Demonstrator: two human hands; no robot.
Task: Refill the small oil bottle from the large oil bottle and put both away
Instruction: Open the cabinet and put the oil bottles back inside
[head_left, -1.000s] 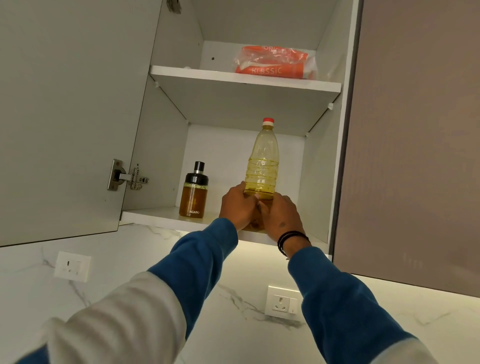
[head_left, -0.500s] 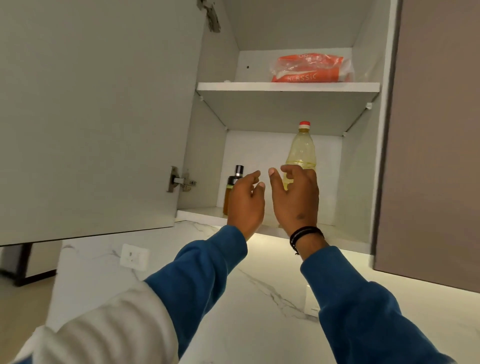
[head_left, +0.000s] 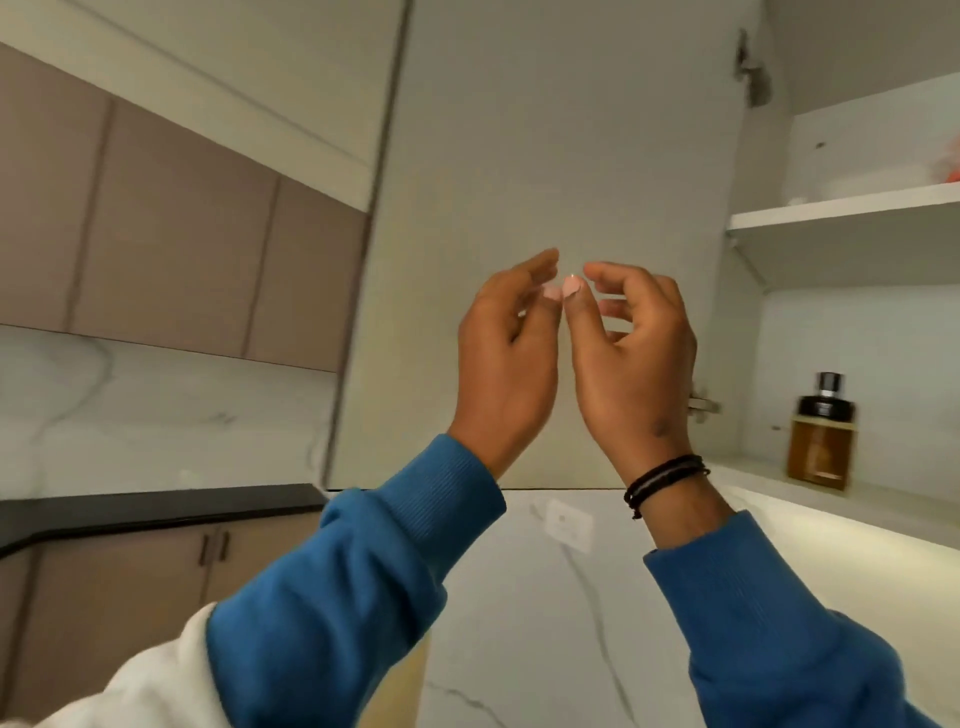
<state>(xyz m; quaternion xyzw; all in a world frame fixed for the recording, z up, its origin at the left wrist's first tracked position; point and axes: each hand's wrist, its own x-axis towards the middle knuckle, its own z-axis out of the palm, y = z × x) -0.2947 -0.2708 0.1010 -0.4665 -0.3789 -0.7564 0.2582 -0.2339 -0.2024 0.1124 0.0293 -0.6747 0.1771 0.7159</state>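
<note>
The small oil bottle (head_left: 822, 434), amber with a black cap, stands on the lower shelf (head_left: 810, 501) of the open wall cabinet at the right. The large oil bottle is out of view. My left hand (head_left: 506, 358) and my right hand (head_left: 631, 358) are raised side by side in front of the open cabinet door (head_left: 545, 156). Both hold nothing, with fingers loosely curled and fingertips close together. A black band circles my right wrist.
The cabinet's upper shelf (head_left: 841, 213) shows at the right, with an orange packet at the frame edge. A door hinge (head_left: 750, 78) sits at the top. Closed brown wall cabinets (head_left: 171, 244), a black counter (head_left: 156, 506) and a wall socket (head_left: 569, 522) on the marble backsplash lie left and below.
My hands let go of the large bottle on the lower shelf and drew back. The view swung left, so the large bottle is out of frame and the door fills the middle.
</note>
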